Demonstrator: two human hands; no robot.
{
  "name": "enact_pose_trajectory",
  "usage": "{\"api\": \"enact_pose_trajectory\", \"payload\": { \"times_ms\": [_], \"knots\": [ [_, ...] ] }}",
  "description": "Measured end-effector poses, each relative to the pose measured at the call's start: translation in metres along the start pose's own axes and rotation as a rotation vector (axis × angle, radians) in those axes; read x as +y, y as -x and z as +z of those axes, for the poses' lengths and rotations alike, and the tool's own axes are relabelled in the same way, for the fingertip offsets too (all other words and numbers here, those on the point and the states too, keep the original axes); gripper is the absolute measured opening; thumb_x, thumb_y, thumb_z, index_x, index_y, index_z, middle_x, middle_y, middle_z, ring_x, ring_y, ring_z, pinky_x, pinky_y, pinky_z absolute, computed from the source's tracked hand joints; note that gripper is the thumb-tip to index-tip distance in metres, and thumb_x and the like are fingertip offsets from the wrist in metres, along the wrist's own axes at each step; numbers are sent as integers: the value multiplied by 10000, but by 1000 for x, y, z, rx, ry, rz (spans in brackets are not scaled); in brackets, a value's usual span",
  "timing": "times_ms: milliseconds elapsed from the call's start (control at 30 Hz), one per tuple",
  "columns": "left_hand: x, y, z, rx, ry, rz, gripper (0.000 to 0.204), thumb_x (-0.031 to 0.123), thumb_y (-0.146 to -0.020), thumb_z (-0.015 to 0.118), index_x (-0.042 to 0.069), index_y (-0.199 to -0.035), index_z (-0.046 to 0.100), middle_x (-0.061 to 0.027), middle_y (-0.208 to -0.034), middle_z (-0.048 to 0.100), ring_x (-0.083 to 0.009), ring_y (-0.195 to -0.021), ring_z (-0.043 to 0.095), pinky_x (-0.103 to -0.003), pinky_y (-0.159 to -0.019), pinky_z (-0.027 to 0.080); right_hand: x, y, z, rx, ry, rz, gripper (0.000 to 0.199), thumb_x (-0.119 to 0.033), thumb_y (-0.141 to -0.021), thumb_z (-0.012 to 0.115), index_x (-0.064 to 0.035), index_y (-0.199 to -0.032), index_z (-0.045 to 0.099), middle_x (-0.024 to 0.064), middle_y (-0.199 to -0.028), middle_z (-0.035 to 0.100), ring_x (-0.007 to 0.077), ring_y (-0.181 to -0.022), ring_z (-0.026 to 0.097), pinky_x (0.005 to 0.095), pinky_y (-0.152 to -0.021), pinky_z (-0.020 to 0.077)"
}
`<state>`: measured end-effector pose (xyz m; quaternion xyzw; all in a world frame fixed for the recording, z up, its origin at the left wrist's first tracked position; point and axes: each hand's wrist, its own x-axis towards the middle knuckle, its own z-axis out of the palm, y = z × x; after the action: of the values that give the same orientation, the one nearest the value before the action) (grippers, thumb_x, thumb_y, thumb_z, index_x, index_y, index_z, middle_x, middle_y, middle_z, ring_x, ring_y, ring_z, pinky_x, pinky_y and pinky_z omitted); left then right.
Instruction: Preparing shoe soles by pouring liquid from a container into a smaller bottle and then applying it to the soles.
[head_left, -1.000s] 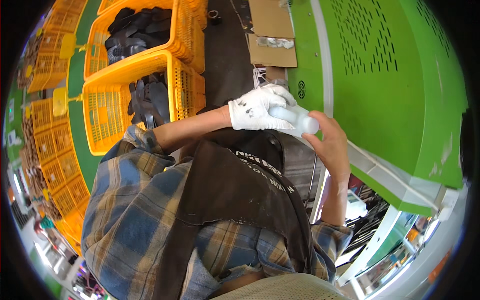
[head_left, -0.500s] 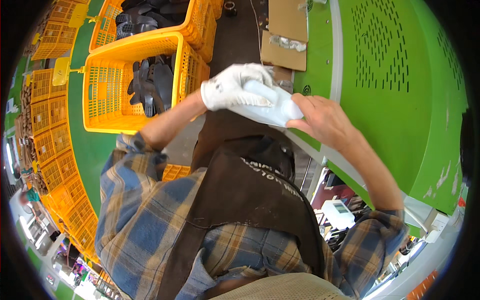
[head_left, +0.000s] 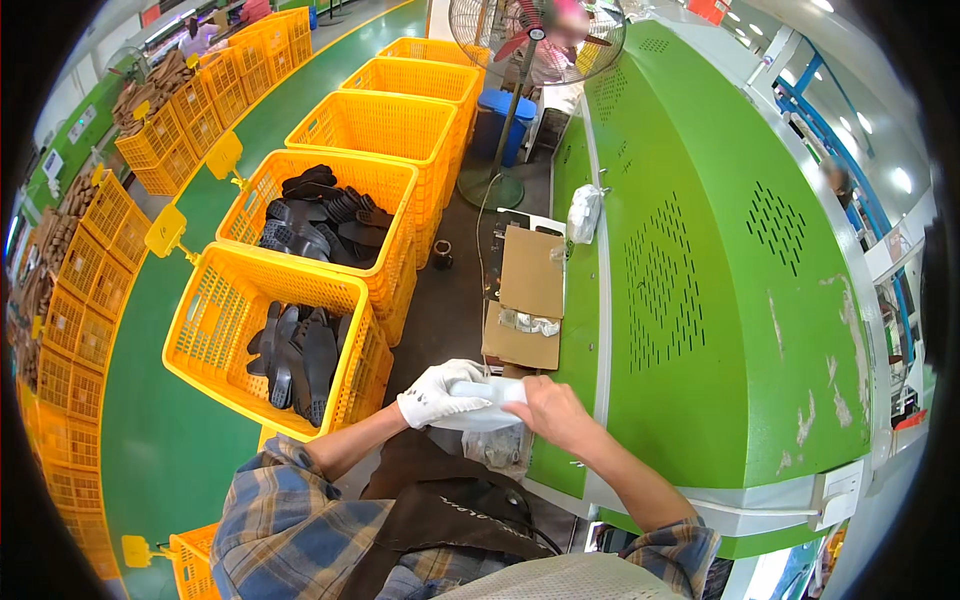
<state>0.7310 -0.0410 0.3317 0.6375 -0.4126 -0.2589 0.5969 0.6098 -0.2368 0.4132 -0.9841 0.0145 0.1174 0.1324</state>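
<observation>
In front of my body I hold a pale, translucent white plastic bottle between both hands. My left hand, in a white glove, wraps round its left part with the fingers over the top. The bare fingers of my right hand pinch its right end; whether a cap is there is hidden. To the left of my gloved hand stands a yellow crate partly filled with black shoe soles.
Another yellow crate with black soles and further yellow crates line up beyond. A green machine housing runs along my right. Cardboard, a fan and a blue bin stand ahead, with a green floor on the left.
My view has tilted up, showing more crates, the fan and the bin ahead. Both hands still grip the bottle and now appear lower in the picture.
</observation>
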Motion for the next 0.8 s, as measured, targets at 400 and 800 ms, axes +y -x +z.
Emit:
{"api": "enact_pose_trajectory", "payload": {
  "times_ms": [400, 800],
  "knots": [
    [-26, -32, -4, 208, 191, -183, 199, 153, -788, 767, 10, -878, 661, -96, -1013, 623, -203, -1010, 571, -324, -879, 456, 42, -70, -2, 176, -101, -291, 442, -351, -817, 702, 51, -955, 580, 225, -964, 624, 383, -854, 651, 429, -703, 545],
    [-103, -148, -41, 170, -28, -168, 252, 217, -769, 778, 29, -907, 682, -119, -1019, 648, -259, -1063, 580, -359, -928, 453, 142, -194, 25, 123, -271, -351, 413, -268, -814, 720, 44, -1020, 548, 211, -958, 594, 378, -878, 637, 444, -753, 538]
  ]
}}
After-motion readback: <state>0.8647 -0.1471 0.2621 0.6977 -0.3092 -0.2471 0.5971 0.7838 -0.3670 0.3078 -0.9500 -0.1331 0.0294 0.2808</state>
